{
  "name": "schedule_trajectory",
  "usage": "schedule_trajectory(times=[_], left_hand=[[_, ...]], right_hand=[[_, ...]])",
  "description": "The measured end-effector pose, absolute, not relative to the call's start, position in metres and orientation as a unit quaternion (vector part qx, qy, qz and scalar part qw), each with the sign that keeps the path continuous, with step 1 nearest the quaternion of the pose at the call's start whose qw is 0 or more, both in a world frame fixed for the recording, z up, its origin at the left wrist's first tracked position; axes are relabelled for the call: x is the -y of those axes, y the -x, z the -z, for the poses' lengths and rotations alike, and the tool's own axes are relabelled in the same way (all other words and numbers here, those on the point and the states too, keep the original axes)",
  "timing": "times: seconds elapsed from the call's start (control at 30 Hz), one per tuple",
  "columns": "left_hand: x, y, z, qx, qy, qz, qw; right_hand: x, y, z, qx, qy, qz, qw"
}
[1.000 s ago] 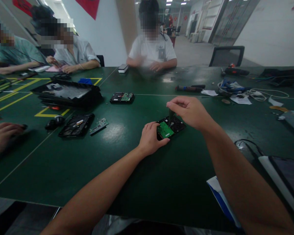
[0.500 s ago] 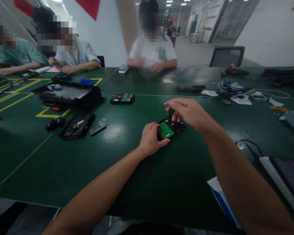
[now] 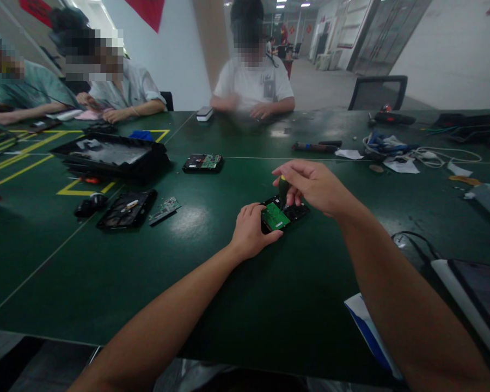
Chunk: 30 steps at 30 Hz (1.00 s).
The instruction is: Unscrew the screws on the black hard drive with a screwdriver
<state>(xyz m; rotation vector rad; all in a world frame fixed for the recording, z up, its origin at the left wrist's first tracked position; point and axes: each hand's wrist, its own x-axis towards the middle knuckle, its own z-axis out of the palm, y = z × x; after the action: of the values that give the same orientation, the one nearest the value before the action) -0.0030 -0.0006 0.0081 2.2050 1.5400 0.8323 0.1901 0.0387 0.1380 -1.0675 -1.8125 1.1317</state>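
A hard drive (image 3: 299, 212) with a green circuit board (image 3: 276, 216) lies flat on the table, board side up. Its left end is gripped between the thumb and fingers of my left hand (image 3: 253, 231). Above the drive, my right hand (image 3: 310, 188) is closed around the dark, yellow-marked handle of a screwdriver (image 3: 283, 190). The screwdriver stands nearly upright with its lower end at the board's right edge; the tip itself is too small to make out.
Left of my hands lie a loose circuit board (image 3: 165, 210), a black drive casing (image 3: 127, 209) and stacked black trays (image 3: 110, 155). Another hard drive (image 3: 203, 163) sits farther back. At right are a phone (image 3: 479, 294), cables (image 3: 445, 157) and paper scraps. Several people sit across the table.
The screwdriver's handle has turned a little in my right hand, so its yellow marking shows differently. My left hand and the hard drive stay in place.
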Motion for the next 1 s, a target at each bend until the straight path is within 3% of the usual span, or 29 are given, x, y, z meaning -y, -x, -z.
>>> schedule_trajectory(times=[0.1, 0.33, 0.67, 0.9, 1.0], left_hand=[[0.0009, 0.0029, -0.0084, -0.540, -0.773, -0.293, 0.160], [0.0007, 0.0031, -0.0092, -0.538, -0.776, -0.288, 0.160], [0.0001, 0.0029, -0.0075, -0.538, -0.775, -0.291, 0.159], [0.0011, 0.0029, -0.0096, -0.542, -0.773, -0.289, 0.159], [0.0011, 0.0030, -0.0094, -0.541, -0.773, -0.290, 0.160]], right_hand=[[-0.0400, -0.1915, -0.1367, 0.734, 0.413, -0.412, 0.347], [-0.0463, -0.1948, -0.1355, 0.720, 0.539, -0.204, 0.387], [-0.0403, -0.1904, -0.1360, 0.704, 0.417, -0.446, 0.362], [-0.0443, -0.1967, -0.1369, 0.731, 0.505, -0.258, 0.379], [-0.0436, -0.1959, -0.1372, 0.709, 0.532, -0.266, 0.378]])
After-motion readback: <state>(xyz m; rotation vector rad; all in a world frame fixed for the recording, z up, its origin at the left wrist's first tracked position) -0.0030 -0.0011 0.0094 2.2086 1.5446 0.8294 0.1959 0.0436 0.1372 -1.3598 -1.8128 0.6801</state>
